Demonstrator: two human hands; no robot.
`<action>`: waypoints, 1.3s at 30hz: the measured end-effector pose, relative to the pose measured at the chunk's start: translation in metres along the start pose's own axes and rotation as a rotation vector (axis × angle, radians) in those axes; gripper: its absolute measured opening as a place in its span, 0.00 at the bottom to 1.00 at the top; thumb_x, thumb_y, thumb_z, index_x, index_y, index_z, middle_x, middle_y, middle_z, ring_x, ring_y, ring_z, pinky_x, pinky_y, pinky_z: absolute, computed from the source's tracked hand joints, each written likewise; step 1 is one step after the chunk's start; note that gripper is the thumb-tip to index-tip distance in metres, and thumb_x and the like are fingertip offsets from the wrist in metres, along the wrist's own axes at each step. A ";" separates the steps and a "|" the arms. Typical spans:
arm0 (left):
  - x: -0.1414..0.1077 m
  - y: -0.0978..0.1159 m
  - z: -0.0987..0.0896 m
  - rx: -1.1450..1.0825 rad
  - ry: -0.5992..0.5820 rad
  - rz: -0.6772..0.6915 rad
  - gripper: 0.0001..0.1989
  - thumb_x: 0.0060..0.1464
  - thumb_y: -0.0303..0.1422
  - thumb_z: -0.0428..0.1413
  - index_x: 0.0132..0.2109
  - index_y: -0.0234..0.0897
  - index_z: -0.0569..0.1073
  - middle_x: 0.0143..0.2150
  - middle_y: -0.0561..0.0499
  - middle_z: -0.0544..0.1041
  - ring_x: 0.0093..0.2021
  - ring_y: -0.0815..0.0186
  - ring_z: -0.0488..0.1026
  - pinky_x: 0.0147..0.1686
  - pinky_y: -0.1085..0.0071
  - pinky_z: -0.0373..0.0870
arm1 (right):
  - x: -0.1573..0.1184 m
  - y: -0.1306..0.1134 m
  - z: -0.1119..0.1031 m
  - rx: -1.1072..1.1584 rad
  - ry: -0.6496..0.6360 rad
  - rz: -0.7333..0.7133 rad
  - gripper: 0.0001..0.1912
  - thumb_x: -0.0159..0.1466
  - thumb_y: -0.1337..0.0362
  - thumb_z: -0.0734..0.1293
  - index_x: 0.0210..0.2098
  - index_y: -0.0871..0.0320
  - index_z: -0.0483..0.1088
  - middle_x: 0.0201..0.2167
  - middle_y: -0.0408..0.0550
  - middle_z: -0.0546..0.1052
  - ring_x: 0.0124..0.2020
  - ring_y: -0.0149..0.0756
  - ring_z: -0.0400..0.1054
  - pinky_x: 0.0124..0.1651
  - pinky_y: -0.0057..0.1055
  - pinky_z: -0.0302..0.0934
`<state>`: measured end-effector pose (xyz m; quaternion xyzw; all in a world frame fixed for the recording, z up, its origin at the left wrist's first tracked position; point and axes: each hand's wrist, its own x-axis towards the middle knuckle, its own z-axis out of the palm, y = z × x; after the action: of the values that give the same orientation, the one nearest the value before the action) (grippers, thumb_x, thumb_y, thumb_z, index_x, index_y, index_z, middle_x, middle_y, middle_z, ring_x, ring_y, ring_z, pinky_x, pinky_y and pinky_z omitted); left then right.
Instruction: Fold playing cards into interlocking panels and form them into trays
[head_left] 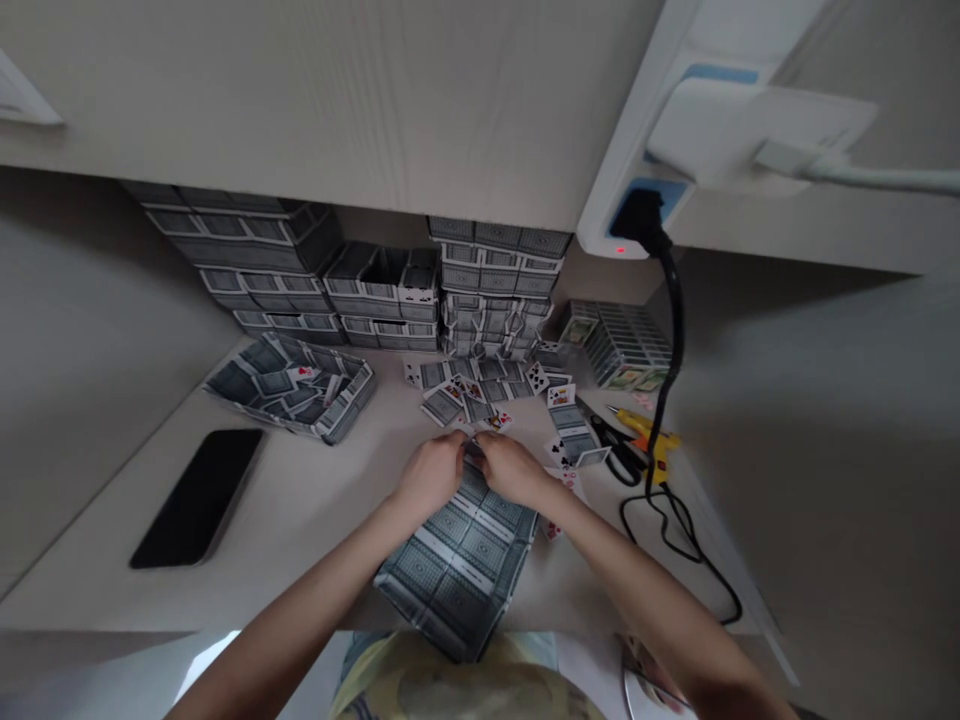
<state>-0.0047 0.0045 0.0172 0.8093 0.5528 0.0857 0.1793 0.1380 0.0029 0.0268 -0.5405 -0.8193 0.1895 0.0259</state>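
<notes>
Card tray [461, 560] at desk's [315, 510] near edge, base and side walls in place so looks mostly formed, far end maybe unfinished, left hand [433, 472] and right hand [514, 468] both pinching it there, loose cards [442, 405] beyond unattached.

We count one card-built box [450, 560], near centre; one card-built tray [346, 412], left; three card-built stacks [255, 250], far; one phone [196, 500], left; one pair of scissors [621, 450] and one glue gun [660, 445], right. Loose cards [574, 430]: many, overlapping, exact number unclear to us.
</notes>
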 end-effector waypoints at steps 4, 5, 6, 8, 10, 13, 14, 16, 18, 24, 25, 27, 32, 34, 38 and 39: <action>0.001 0.004 0.001 -0.008 0.047 0.004 0.12 0.44 0.23 0.47 0.38 0.34 0.64 0.36 0.45 0.72 0.37 0.62 0.70 0.35 0.71 0.64 | 0.002 -0.006 0.006 0.004 0.019 -0.015 0.12 0.54 0.77 0.55 0.37 0.66 0.62 0.36 0.57 0.70 0.39 0.37 0.64 0.40 0.29 0.54; 0.002 0.006 0.001 -0.010 0.058 0.010 0.12 0.42 0.22 0.47 0.38 0.34 0.64 0.36 0.44 0.72 0.37 0.62 0.70 0.35 0.70 0.64 | 0.003 -0.007 0.007 0.004 0.018 -0.021 0.12 0.54 0.77 0.55 0.38 0.66 0.62 0.36 0.57 0.70 0.39 0.37 0.64 0.40 0.29 0.54; 0.004 0.007 0.002 -0.018 0.068 0.017 0.13 0.41 0.22 0.47 0.37 0.33 0.64 0.37 0.43 0.71 0.38 0.61 0.69 0.36 0.70 0.64 | 0.004 -0.008 0.007 0.002 0.015 -0.026 0.13 0.54 0.76 0.56 0.38 0.67 0.63 0.36 0.57 0.70 0.39 0.37 0.63 0.40 0.29 0.54; 0.006 0.007 0.002 -0.067 0.075 0.032 0.13 0.40 0.21 0.47 0.38 0.32 0.65 0.38 0.42 0.71 0.39 0.60 0.69 0.38 0.69 0.64 | 0.006 -0.010 0.008 0.001 0.007 -0.019 0.13 0.53 0.76 0.56 0.39 0.67 0.63 0.37 0.58 0.70 0.40 0.37 0.64 0.41 0.29 0.54; 0.008 0.002 0.001 -0.165 0.064 0.042 0.15 0.40 0.22 0.48 0.40 0.32 0.64 0.38 0.43 0.71 0.40 0.61 0.68 0.39 0.69 0.65 | 0.007 -0.009 0.007 0.007 0.002 -0.001 0.13 0.55 0.75 0.56 0.40 0.67 0.63 0.38 0.58 0.70 0.40 0.37 0.64 0.41 0.29 0.55; 0.007 -0.011 0.000 -0.266 0.016 0.053 0.20 0.40 0.23 0.50 0.45 0.33 0.63 0.42 0.45 0.71 0.43 0.63 0.67 0.44 0.68 0.63 | 0.007 -0.006 0.005 0.010 0.003 0.021 0.12 0.57 0.73 0.55 0.39 0.66 0.64 0.38 0.57 0.70 0.40 0.37 0.64 0.41 0.29 0.55; 0.006 -0.016 0.000 -0.244 -0.008 0.064 0.19 0.40 0.24 0.50 0.44 0.33 0.63 0.43 0.45 0.70 0.44 0.63 0.67 0.45 0.67 0.62 | 0.007 -0.005 0.004 0.008 0.003 0.027 0.12 0.58 0.72 0.55 0.39 0.65 0.64 0.38 0.57 0.70 0.41 0.37 0.64 0.40 0.29 0.55; 0.004 -0.021 -0.001 -0.153 -0.061 0.082 0.13 0.43 0.26 0.49 0.41 0.33 0.66 0.42 0.45 0.71 0.44 0.62 0.67 0.45 0.67 0.62 | 0.008 -0.003 0.002 -0.003 -0.003 0.039 0.11 0.59 0.70 0.54 0.38 0.65 0.65 0.37 0.56 0.71 0.40 0.37 0.64 0.39 0.29 0.55; 0.003 -0.020 -0.002 -0.064 -0.090 0.073 0.09 0.47 0.26 0.46 0.37 0.33 0.67 0.40 0.44 0.71 0.41 0.62 0.68 0.42 0.68 0.64 | 0.010 -0.003 0.002 -0.022 -0.019 0.046 0.11 0.59 0.70 0.55 0.38 0.65 0.65 0.37 0.56 0.71 0.40 0.38 0.65 0.39 0.29 0.55; 0.002 0.000 -0.003 0.066 -0.070 -0.007 0.13 0.45 0.20 0.44 0.38 0.31 0.67 0.40 0.41 0.71 0.41 0.61 0.69 0.40 0.70 0.64 | 0.012 -0.018 0.007 -0.117 -0.010 0.035 0.15 0.55 0.77 0.55 0.40 0.68 0.65 0.39 0.60 0.70 0.42 0.41 0.63 0.43 0.32 0.54; 0.002 0.001 -0.003 0.067 -0.069 -0.008 0.14 0.45 0.20 0.44 0.39 0.31 0.67 0.41 0.41 0.71 0.41 0.61 0.69 0.40 0.70 0.64 | 0.012 -0.020 0.008 -0.128 0.003 0.039 0.15 0.55 0.76 0.55 0.40 0.68 0.65 0.40 0.60 0.69 0.43 0.41 0.62 0.44 0.33 0.54; 0.001 0.001 -0.003 0.065 -0.071 -0.008 0.13 0.46 0.21 0.44 0.39 0.31 0.68 0.41 0.42 0.71 0.41 0.61 0.69 0.39 0.70 0.64 | 0.012 -0.018 0.007 -0.109 0.006 0.049 0.14 0.55 0.76 0.55 0.40 0.67 0.65 0.39 0.61 0.70 0.42 0.41 0.63 0.43 0.33 0.54; -0.003 -0.002 -0.006 0.030 -0.030 -0.066 0.12 0.53 0.26 0.41 0.40 0.33 0.67 0.39 0.43 0.73 0.38 0.62 0.71 0.36 0.70 0.64 | 0.013 0.003 -0.005 0.154 -0.071 0.012 0.12 0.55 0.68 0.59 0.38 0.64 0.67 0.37 0.55 0.72 0.38 0.38 0.65 0.38 0.29 0.56; -0.005 0.000 -0.008 -0.003 -0.009 -0.073 0.13 0.55 0.28 0.40 0.44 0.35 0.66 0.39 0.44 0.73 0.38 0.63 0.71 0.35 0.71 0.64 | 0.013 0.010 -0.010 0.273 -0.097 0.017 0.13 0.55 0.65 0.60 0.39 0.63 0.66 0.36 0.52 0.73 0.36 0.36 0.66 0.35 0.27 0.56; -0.008 0.006 -0.010 -0.060 0.034 -0.052 0.16 0.56 0.30 0.40 0.50 0.39 0.63 0.40 0.46 0.74 0.38 0.64 0.72 0.36 0.72 0.64 | 0.011 0.009 -0.014 0.385 -0.082 0.027 0.16 0.53 0.67 0.60 0.42 0.63 0.63 0.39 0.51 0.72 0.37 0.34 0.65 0.36 0.25 0.56; -0.008 0.007 -0.011 -0.077 0.044 -0.048 0.16 0.57 0.30 0.40 0.50 0.40 0.63 0.41 0.47 0.74 0.39 0.65 0.72 0.37 0.72 0.64 | 0.010 0.007 -0.014 0.377 -0.071 0.029 0.16 0.53 0.69 0.60 0.42 0.64 0.63 0.39 0.52 0.72 0.38 0.34 0.64 0.36 0.26 0.55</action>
<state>-0.0055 -0.0029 0.0302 0.7860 0.5723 0.1204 0.2003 0.1434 0.0186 0.0353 -0.5309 -0.7619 0.3588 0.0947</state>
